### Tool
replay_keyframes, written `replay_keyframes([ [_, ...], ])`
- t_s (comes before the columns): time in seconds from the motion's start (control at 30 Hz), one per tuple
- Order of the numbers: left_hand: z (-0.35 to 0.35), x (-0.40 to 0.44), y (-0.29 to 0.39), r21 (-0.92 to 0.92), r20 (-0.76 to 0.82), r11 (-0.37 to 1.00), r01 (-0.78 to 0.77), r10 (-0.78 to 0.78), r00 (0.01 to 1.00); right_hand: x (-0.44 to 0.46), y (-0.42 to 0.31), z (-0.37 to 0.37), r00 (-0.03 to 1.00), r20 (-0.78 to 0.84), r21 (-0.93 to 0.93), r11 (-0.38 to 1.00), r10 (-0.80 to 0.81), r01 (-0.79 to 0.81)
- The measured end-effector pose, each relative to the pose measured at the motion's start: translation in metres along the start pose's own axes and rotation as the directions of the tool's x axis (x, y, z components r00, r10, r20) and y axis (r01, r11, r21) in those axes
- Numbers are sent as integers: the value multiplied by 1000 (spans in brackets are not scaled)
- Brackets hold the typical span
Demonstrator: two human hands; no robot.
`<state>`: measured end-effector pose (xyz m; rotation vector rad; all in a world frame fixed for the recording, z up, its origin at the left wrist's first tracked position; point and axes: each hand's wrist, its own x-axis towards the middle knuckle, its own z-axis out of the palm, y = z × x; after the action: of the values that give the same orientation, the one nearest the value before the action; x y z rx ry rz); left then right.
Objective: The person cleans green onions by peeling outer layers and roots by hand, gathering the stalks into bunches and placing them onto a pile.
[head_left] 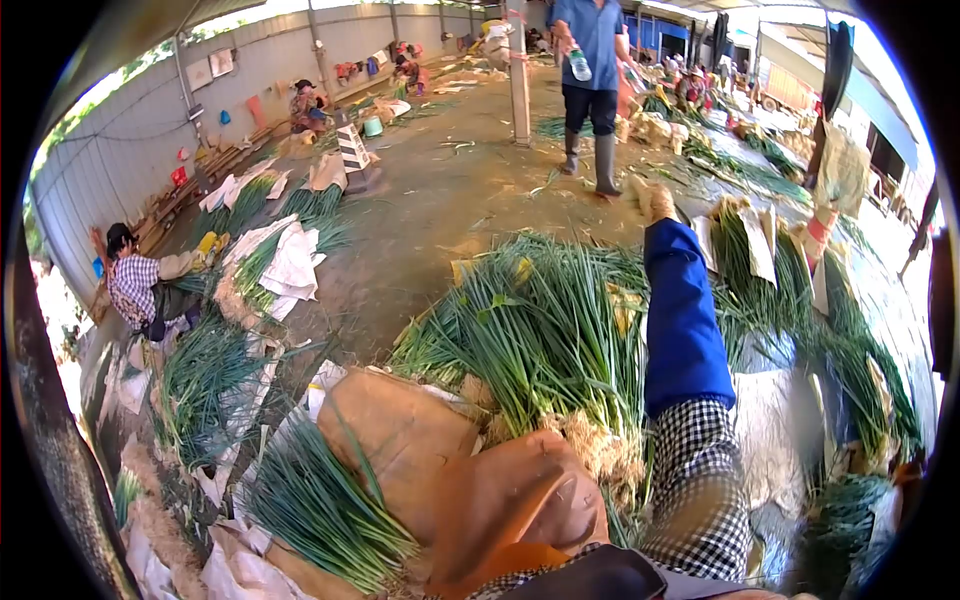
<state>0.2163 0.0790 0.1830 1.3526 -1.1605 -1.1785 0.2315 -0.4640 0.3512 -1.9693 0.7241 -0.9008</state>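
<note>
My right arm reaches far forward, in a blue sleeve cover over a black-and-white checked sleeve. At its end is my right hand (655, 199), in a tan glove, small in view with its fingers stretched out and nothing visible in them. Below and left of it lies a big heap of green onions (540, 320), their pale roots (600, 450) towards me. A brown apron or sheet (530, 490) covers my lap. Beside it, a smaller bunch of green onions (325, 500) rests near a brown sheet (400, 420). My left hand is out of view.
A person in a blue shirt (590, 35) and boots stands ahead, holding a bottle (579, 66). Another person in a checked shirt (135, 285) sits at left among onion bundles (205, 370). A post (518, 80) and a striped block (352, 150) stand on the floor. More onions (850, 350) lie right.
</note>
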Motion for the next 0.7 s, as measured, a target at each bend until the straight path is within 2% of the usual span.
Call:
replay_keyframes([
  [0.03, 4, 5, -3, 5, 84, 1000, 4, -4, 996, 1, -20, -1, 993, 28, 93, 989, 111, -113],
  [0.1, 8, 18, -11, 10, 202, 1000, -6, 4, 979, 28, -16, 0, 990, -118, -93, 992, 73, -84],
  [0.13, 8, 28, -16, 14, 234, 1000, -11, 8, 972, 56, -1, -3, 960, -97, -752, 651, -261, 101],
  [0.17, 9, 36, -21, 24, 258, 1000, -13, 6, 966, 60, -4, -2, 960, -108, -753, 652, -257, 90],
  [0.2, 8, 44, -25, 29, 266, 1000, -8, 0, 964, 66, -10, 5, 950, -213, -373, 918, -229, 137],
  [0.23, 3, 49, -33, 33, 242, 999, 3, -11, 970, 78, -6, 14, 945, -287, 89, 978, -157, 189],
  [0.27, -5, 51, -41, 38, 188, 999, 20, -27, 982, 102, 1, 14, 957, -266, 109, 982, -119, 152],
  [0.3, -18, 51, -51, 57, 108, 997, 43, -49, 993, 125, 2, 20, 938, -340, 119, 987, -66, 112],
  [0.37, -42, 42, -77, 74, -92, 988, 133, -126, 988, 149, -2, 27, 946, -311, 103, 987, -88, 126],
  [0.4, -56, 32, -91, 75, -212, 978, 192, -173, 962, 145, -15, 30, 919, -347, -103, 982, -186, 159],
  [0.47, -77, 6, -121, 63, -445, 941, 332, -271, 853, 135, -44, 38, 833, -406, -508, 851, -375, 135],
  [0.53, -90, -37, -148, 4, -624, 881, 472, -367, 690, 171, -27, 36, 755, -427, -688, 721, -497, 84],
  [0.6, -93, -88, -174, -95, -745, 802, 589, -450, 493, 181, -19, 31, 813, -228, -939, 341, -535, -39],
  [0.63, -91, -118, -184, -154, -784, 754, 639, -487, 385, 185, -15, 29, 829, -124, -991, 118, -546, -71],
  [0.67, -85, -149, -194, -207, -811, 706, 678, -511, 284, 184, -7, 38, 821, -77, -996, 82, -566, -37],
  [0.7, -71, -182, -199, -273, -825, 654, 706, -537, 178, 172, -1, 50, 811, -54, -987, 154, -583, 45],
])
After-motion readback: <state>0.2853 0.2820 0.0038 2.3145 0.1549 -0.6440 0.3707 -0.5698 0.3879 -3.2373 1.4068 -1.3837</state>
